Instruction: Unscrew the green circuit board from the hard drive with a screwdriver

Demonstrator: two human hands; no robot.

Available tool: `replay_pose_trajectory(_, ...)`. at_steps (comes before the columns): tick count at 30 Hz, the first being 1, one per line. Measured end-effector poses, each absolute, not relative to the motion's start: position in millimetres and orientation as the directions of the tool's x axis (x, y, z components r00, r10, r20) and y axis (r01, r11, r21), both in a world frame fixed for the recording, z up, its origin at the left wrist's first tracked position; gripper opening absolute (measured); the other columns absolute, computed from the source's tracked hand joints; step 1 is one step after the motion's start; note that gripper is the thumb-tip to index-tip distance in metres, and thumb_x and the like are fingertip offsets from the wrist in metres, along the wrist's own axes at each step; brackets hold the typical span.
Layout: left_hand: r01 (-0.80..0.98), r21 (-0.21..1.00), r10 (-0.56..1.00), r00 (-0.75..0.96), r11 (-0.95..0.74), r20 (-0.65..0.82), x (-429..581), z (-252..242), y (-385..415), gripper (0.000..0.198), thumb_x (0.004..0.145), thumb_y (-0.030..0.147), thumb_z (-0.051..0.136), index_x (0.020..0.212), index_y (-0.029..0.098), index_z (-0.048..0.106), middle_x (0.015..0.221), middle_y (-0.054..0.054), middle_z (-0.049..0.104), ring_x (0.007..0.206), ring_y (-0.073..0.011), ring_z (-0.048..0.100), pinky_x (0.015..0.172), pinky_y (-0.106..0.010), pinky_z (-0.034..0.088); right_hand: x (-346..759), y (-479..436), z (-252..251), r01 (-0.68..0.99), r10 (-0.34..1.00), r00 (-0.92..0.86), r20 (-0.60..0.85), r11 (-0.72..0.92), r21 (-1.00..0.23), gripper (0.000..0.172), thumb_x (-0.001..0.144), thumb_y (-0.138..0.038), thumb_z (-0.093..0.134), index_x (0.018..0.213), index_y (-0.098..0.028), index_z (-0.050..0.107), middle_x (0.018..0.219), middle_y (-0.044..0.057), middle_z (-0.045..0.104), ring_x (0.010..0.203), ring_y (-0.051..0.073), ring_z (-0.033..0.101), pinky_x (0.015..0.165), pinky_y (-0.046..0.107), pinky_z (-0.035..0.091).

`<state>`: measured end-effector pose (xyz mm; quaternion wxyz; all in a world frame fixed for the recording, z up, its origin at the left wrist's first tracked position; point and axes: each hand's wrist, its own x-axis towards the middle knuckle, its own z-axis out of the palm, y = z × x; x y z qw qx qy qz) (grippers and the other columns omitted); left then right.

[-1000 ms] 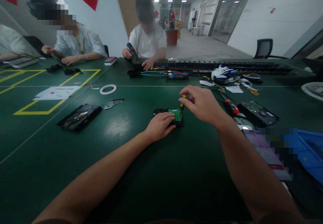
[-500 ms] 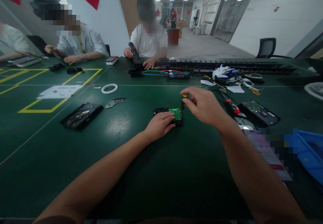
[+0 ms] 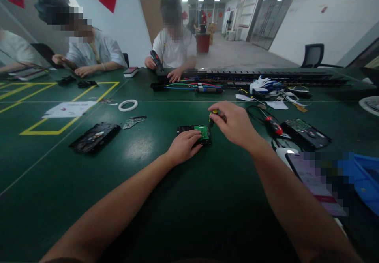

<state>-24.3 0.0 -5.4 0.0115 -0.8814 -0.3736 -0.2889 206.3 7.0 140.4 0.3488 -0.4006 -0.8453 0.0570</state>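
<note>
While the left hand [image 3: 183, 146] lies flat, fingers spread, on a hard drive [image 3: 194, 133] at frame centre, the right hand [image 3: 233, 123] pinches a small yellow-handled screwdriver [image 3: 212, 116] upright at the drive's right edge; tip probably on the green circuit board [image 3: 203, 131], too small to confirm. Red screwdriver [image 3: 272, 124] and a second drive [image 3: 304, 130] lie centre right on the green table [image 3: 189, 215]. Another opened drive [image 3: 94, 136] lies centre left.

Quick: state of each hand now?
Left hand: open, palm down on the hard drive.
Right hand: closed on a yellow-handled screwdriver over the drive.
</note>
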Motion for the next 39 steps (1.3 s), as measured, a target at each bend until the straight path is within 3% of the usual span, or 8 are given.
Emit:
replay_pose_trajectory(4,0.674,0.173,0.651,0.564,-0.719,0.509,-24.7,-6.1,1.0,0.039,0.099,0.036,0.064,0.135,0.020,0.064,0.139,-0.013,0.066,0.128,-0.0291,0.065,0.110,-0.051,0.054,206.7,8.6,137.9,0.646,0.738,-0.414,0.533,0.650,-0.399,0.022,0.096,-0.019,0.058,0.116,-0.022,0.068,0.106,0.008,0.073,0.084,0.022,0.064,0.078,0.037,0.048)
replay_pose_trajectory(12,0.663,0.131,0.625,0.597,-0.737,0.503,-23.5,-2.0,1.1,0.037,0.102,0.034,0.059,0.136,0.022,0.065,0.141,-0.012,0.065,0.131,-0.0288,0.062,0.110,-0.050,0.053,211.7,15.0,135.9,0.645,0.724,-0.410,0.554,0.660,-0.386,0.010,0.098,-0.029,0.061,0.103,-0.024,0.069,0.102,0.007,0.068,0.090,0.024,0.063,0.080,0.038,0.049)
replay_pose_trajectory(18,0.654,0.143,0.622,0.597,-0.743,0.506,-24.0,-2.5,1.0,0.037,0.101,0.033,0.060,0.136,0.023,0.066,0.141,-0.012,0.065,0.132,-0.0295,0.062,0.110,-0.052,0.053,210.1,12.2,138.4,0.655,0.749,-0.413,0.519,0.640,-0.403,0.023,0.094,-0.021,0.059,0.116,-0.023,0.067,0.106,0.008,0.072,0.088,0.025,0.063,0.077,0.039,0.048)
replay_pose_trajectory(27,0.645,0.174,0.633,0.596,-0.744,0.494,-23.9,-2.5,2.1,0.037,0.102,0.034,0.059,0.137,0.023,0.065,0.141,-0.011,0.064,0.133,-0.0292,0.060,0.112,-0.052,0.052,210.6,13.0,138.9,0.636,0.731,-0.435,0.526,0.663,-0.395,0.013,0.098,-0.028,0.060,0.106,-0.024,0.070,0.103,0.007,0.071,0.089,0.023,0.064,0.080,0.037,0.048)
replay_pose_trajectory(33,0.652,0.159,0.631,0.596,-0.741,0.497,-24.3,-1.4,1.4,0.037,0.102,0.034,0.060,0.135,0.020,0.065,0.141,-0.012,0.064,0.133,-0.0293,0.060,0.112,-0.050,0.052,208.5,8.4,140.3,0.652,0.761,-0.416,0.498,0.631,-0.420,0.024,0.096,-0.021,0.057,0.118,-0.020,0.068,0.104,0.009,0.072,0.083,0.023,0.062,0.076,0.038,0.047)
replay_pose_trajectory(39,0.655,0.161,0.631,0.585,-0.738,0.510,-24.4,-2.2,1.3,0.037,0.101,0.034,0.061,0.136,0.022,0.065,0.141,-0.011,0.064,0.131,-0.0294,0.061,0.111,-0.052,0.052,210.5,11.8,140.0,0.635,0.744,-0.439,0.503,0.654,-0.412,0.014,0.096,-0.029,0.062,0.108,-0.024,0.069,0.106,0.008,0.068,0.086,0.023,0.063,0.079,0.038,0.049)
